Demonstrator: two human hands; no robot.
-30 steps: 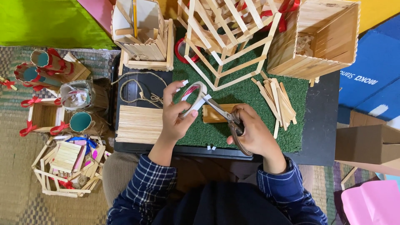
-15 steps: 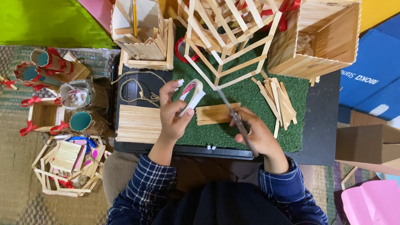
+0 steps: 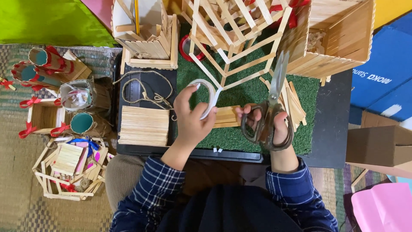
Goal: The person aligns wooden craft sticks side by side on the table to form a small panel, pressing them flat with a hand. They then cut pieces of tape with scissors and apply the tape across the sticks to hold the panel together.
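Note:
My left hand (image 3: 191, 120) grips a white roll of tape (image 3: 207, 96) above the green turf mat (image 3: 240, 96). A short strip runs from the roll down to a small panel of flat wooden sticks (image 3: 226, 117) lying on the mat. My right hand (image 3: 264, 124) holds dark-handled scissors (image 3: 269, 109), blades pointing up and away from me, and its fingers rest on the right end of that stick panel. A wider mat of joined sticks (image 3: 143, 125) lies left of my left hand on the dark board (image 3: 141, 88).
A coil of jute string (image 3: 146, 92) lies on the board. Stick-built frames (image 3: 234, 30) and boxes (image 3: 339, 38) stand at the back. Loose sticks (image 3: 294, 103) lie right of the scissors. Decorated tubes (image 3: 45, 64) and a stick basket (image 3: 71, 167) sit at left; a cardboard box (image 3: 380, 146) at right.
The scissors swung from pointing across toward the tape to pointing upward. My left hand with the tape roll stayed over the mat, with the strip now stretched down to the stick panel.

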